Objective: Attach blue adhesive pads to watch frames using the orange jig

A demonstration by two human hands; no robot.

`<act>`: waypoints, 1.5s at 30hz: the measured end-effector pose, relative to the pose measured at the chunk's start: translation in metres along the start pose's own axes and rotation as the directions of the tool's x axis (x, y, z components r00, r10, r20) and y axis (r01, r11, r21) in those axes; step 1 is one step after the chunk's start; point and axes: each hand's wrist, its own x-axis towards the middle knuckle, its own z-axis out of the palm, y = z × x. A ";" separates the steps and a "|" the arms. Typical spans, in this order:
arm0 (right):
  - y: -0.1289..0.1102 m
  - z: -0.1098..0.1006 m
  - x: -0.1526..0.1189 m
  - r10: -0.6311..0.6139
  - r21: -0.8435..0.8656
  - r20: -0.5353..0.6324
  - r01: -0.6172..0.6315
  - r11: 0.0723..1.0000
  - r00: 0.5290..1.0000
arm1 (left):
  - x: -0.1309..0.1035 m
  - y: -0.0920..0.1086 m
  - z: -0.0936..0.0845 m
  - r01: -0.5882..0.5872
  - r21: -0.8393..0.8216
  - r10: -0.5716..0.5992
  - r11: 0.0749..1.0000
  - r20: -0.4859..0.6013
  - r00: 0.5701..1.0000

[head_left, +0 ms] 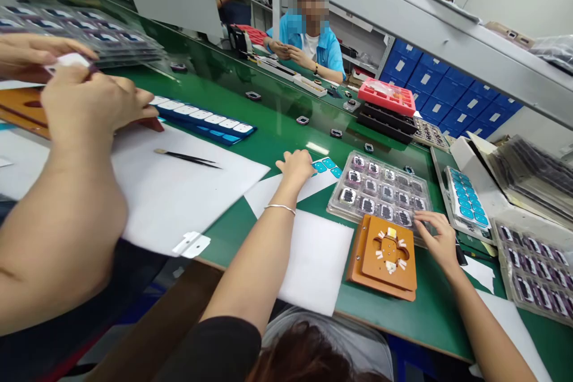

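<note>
The left hand (296, 166), fingers loosely bent, covers part of a blue-labelled sheet (329, 171) slanting lengthwise from near left to far right. The right hand (437, 237), fingers partly spread, meets the near right edge of a clear tray (335, 203), its long axis left to right; I can't tell whether either grips.

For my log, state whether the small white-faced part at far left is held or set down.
Held: the left hand and right hand both grip the white-faced part, its white face showing between them.

Assembly workshop, green workbench (268, 137), parts trays (335, 205), blue bins (418, 83)
</note>
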 end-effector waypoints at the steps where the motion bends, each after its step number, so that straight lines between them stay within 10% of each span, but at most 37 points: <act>1: -0.005 0.000 0.008 -0.024 0.013 0.014 0.023 1.000 1.000 | -0.003 0.002 -0.001 -0.023 -0.019 0.022 1.000 -0.019 1.000; 6: -0.059 0.024 0.060 -0.298 0.177 0.347 0.250 0.952 0.889 | -0.026 0.011 -0.005 -0.171 -0.124 0.150 0.977 -0.165 0.975; 11: -0.101 0.071 0.097 -0.178 0.111 0.665 0.140 0.984 0.725 | -0.044 0.012 -0.002 -0.315 -0.233 0.258 0.920 -0.243 0.935; 20: -0.077 0.077 0.111 -0.139 0.399 0.635 -0.168 0.902 0.760 | -0.040 0.018 0.011 -0.475 -0.602 0.348 0.642 -0.323 0.880; 22: -0.072 0.062 0.100 -0.058 0.529 0.576 -0.319 0.786 0.815 | -0.047 0.025 0.017 -0.483 -0.692 0.384 0.537 -0.309 0.870; 26: -0.066 0.027 0.060 0.193 0.802 0.533 -0.565 0.195 0.824 | -0.071 0.039 0.032 -0.403 -0.858 0.524 0.318 -0.195 0.829; 31: -0.056 0.001 0.012 0.418 0.880 0.424 -0.474 0.018 0.804 | -0.110 0.045 0.037 -0.354 -0.928 0.814 0.115 -0.116 0.569; 39: -0.056 -0.006 -0.010 0.477 0.916 0.213 -0.344 0.206 0.853 | -0.126 0.036 0.041 -0.889 -0.444 0.985 -0.112 -0.164 -0.043; 45: -0.068 -0.010 -0.007 0.478 0.915 0.225 -0.352 0.196 0.849 | -0.123 0.034 0.047 -0.977 -0.182 0.977 -0.108 -0.201 -0.070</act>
